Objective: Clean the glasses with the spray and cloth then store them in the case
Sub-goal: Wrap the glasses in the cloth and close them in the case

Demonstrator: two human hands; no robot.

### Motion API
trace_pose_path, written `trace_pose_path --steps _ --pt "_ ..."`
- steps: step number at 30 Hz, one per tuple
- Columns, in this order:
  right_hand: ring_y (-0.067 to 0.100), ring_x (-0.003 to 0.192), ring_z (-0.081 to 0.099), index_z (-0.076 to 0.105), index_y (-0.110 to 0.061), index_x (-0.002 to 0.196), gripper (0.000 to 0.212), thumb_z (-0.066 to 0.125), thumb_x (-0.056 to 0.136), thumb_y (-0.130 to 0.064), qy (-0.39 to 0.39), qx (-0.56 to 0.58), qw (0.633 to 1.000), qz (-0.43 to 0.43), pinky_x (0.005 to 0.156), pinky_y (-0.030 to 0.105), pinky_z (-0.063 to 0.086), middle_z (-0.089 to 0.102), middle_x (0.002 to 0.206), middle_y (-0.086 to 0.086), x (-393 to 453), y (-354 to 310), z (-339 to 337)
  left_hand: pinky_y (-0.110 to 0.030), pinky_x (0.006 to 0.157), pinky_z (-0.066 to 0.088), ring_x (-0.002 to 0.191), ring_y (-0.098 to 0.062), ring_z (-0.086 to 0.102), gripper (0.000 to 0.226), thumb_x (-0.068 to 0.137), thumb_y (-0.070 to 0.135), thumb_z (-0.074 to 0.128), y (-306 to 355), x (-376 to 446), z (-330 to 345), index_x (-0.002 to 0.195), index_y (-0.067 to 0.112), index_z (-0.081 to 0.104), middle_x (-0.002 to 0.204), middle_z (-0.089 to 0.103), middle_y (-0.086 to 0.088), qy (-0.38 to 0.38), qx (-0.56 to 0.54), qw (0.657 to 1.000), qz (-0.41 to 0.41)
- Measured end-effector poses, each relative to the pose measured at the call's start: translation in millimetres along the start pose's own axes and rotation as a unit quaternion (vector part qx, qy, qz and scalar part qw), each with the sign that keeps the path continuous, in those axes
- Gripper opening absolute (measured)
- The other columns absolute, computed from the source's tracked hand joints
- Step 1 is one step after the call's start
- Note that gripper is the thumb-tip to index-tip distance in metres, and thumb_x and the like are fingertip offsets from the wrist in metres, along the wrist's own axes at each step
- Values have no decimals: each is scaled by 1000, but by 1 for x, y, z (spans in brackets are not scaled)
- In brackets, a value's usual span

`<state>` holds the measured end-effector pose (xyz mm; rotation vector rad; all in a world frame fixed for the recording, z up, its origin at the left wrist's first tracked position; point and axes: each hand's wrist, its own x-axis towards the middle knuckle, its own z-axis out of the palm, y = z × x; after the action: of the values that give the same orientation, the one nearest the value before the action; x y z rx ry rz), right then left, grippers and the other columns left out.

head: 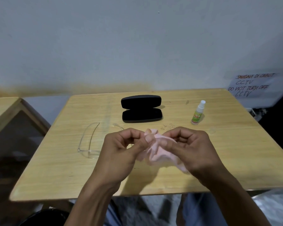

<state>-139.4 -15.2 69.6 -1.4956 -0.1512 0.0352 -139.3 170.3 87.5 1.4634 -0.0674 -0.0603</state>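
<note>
A pale pink cloth (155,152) hangs bunched between my two hands above the middle of the wooden table (64,168). My left hand (121,149) pinches its upper left part, and my right hand (191,149) grips its right side. Clear-framed glasses (88,144) lie on the table to the left of my left hand, arms unfolded and pointing away from me; part of the frame is hidden behind that hand. A black case (141,108) lies open at the back of the table. A small spray bottle (198,112) with a white top stands upright at the back right.
A second wooden table (5,111) stands at the left, apart from this one. A handwritten paper sign (253,85) hangs on the wall at the right. A small clear cap-like item (211,130) rests just beyond my right hand. The wall runs right behind the table.
</note>
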Motion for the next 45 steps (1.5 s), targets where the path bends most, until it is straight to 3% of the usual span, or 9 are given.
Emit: trace_pose_path --steps 4,8,11,18,28,34,37,41,45 --pt "19 80 73 76 -15 94 19 68 86 -30 32 -75 996 -21 74 34 58 76 88 12 0 5 1 -14 75 52 85 -15 71 19 70 22 76 6 1 3 71 3 72 78 75 -10 1 -35 999 -27" --pt "12 95 71 73 -30 105 30 83 78 -39 24 -146 988 -50 76 28 59 75 100 -6 -2 4 9 -32 88 56 92 -31 72 28 66 34 79 7 2 4 73 7 76 79 76 -15 17 45 999 6" --pt "9 82 74 77 -24 91 8 79 83 -24 -1 -127 990 -67 74 30 59 78 86 -6 2 3 15 -19 75 55 89 -27 72 22 69 31 80 12 3 2 71 9 76 77 76 -13 26 97 995 30" --pt "13 84 74 71 -14 93 24 70 81 -35 -9 -77 997 -23 73 24 56 79 87 4 6 -1 9 -37 82 52 76 -20 64 30 65 34 77 22 4 -12 72 5 75 81 72 -23 33 117 992 39" --pt "13 69 68 75 -7 85 19 69 85 -25 -9 -21 999 -25 62 27 57 75 75 9 6 -7 14 -47 96 52 92 -35 70 20 74 27 76 24 6 -14 73 7 77 81 78 -10 33 135 990 29" --pt "15 68 64 61 -5 91 17 52 100 -16 -42 61 996 54 59 30 51 72 76 4 13 -26 4 -54 88 49 83 -38 63 20 91 18 66 24 13 -18 77 4 68 78 70 -19 8 197 978 68" --pt "24 78 63 68 -10 91 22 52 101 -20 -38 83 994 65 71 39 51 69 86 11 18 -30 2 -42 75 50 71 -23 60 19 92 18 64 27 17 -17 79 6 67 70 67 -11 1 198 976 89" --pt "13 71 71 73 -3 95 29 53 99 -24 -65 126 988 69 62 24 58 75 83 7 20 -40 -4 -40 72 48 71 -15 57 17 92 19 65 32 23 -17 79 9 68 70 64 0 -15 222 969 103" --pt "21 75 71 75 -7 93 22 75 79 -25 -65 -57 996 16 67 29 58 70 87 10 21 -42 -16 -36 68 42 64 -15 51 18 92 19 66 32 28 -19 80 6 68 70 62 -1 -2 188 977 95"
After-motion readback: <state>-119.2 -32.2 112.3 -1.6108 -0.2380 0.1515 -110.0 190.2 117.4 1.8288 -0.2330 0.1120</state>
